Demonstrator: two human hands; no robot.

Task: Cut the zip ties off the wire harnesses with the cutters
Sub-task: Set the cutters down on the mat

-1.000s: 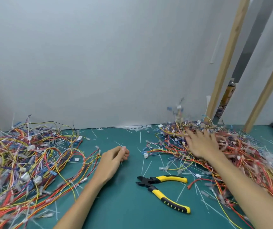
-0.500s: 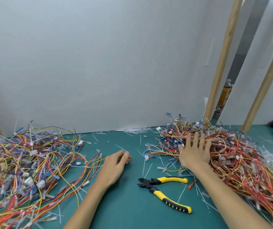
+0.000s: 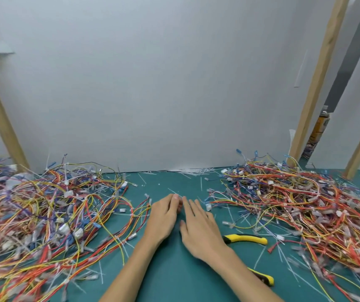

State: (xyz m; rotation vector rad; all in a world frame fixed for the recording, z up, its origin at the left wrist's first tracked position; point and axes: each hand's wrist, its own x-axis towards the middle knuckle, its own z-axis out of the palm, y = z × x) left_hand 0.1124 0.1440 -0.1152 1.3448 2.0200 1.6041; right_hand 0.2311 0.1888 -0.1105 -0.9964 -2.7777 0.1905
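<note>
So, left hand (image 3: 163, 216): rests on the green mat (image 3: 174, 271), fingers loosely curled, nothing visible in them; its fingertips sit just beside the right hand's fingertips.
Right hand (image 3: 199, 233): palm down, fingers straight and slightly spread, holding nothing; lies flat on the mat right beside the left hand.
Cutters (image 3: 246, 239): on the mat, not gripped. One yellow handle sticks out just past the right hand's outer edge; the other shows beyond the right forearm, nearer the person. The head is hidden under the right hand and wrist, so can't tell if the hand touches it.
Left harness pile (image 3: 44, 216): tangled red, yellow and blue wires with white connectors, outboard of the left hand. Nearest loops are close to its wrist; contact unclear.
Right harness pile (image 3: 305, 214): same mix, outboard of the right hand, past the cutters, apart from the fingers.
Zip tie offcuts (image 3: 196, 171): white slivers scattered round both hands, thickest ahead of the fingertips at the foot of the white wall (image 3: 152, 83).
Wood post (image 3: 318, 79): stands beyond the right pile, well apart from either hand.
</note>
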